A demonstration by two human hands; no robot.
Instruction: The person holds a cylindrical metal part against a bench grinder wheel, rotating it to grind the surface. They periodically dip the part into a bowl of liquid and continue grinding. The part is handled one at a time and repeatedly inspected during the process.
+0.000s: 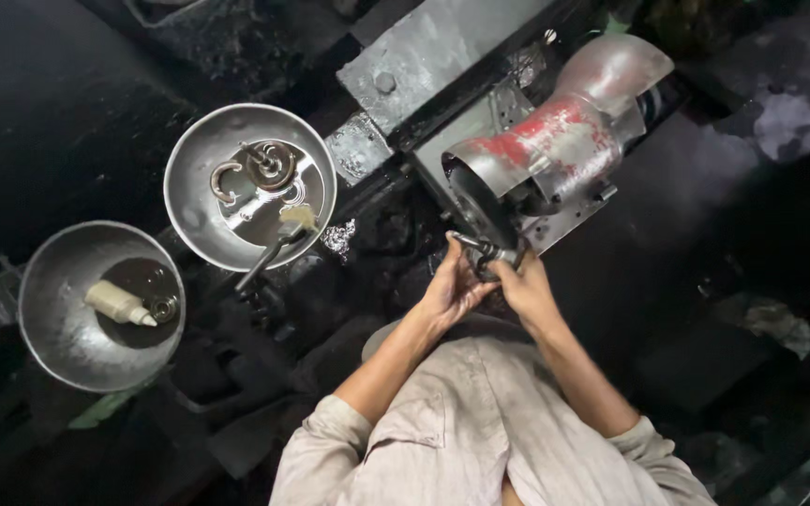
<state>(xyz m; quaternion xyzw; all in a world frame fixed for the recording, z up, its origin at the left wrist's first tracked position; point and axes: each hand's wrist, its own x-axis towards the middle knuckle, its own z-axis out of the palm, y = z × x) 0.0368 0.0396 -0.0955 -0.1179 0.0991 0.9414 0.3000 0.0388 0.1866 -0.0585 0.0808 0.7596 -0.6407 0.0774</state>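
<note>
Both my hands hold a small curved metal part [485, 253] against the dark wheel [478, 208] of a bench grinder [555, 141] with a worn red and grey housing. My left hand [452, 286] grips the part from the left, fingers closed around it. From the right, my right hand [525, 286] pinches the same part. The part is mostly hidden by my fingers.
A steel bowl [194, 201] at upper left holds several metal parts, a brush and some liquid. A second steel bowl [58, 323] at far left holds a small pale bottle [116, 304] and a ring-shaped part. Dark, greasy surfaces surround the grinder.
</note>
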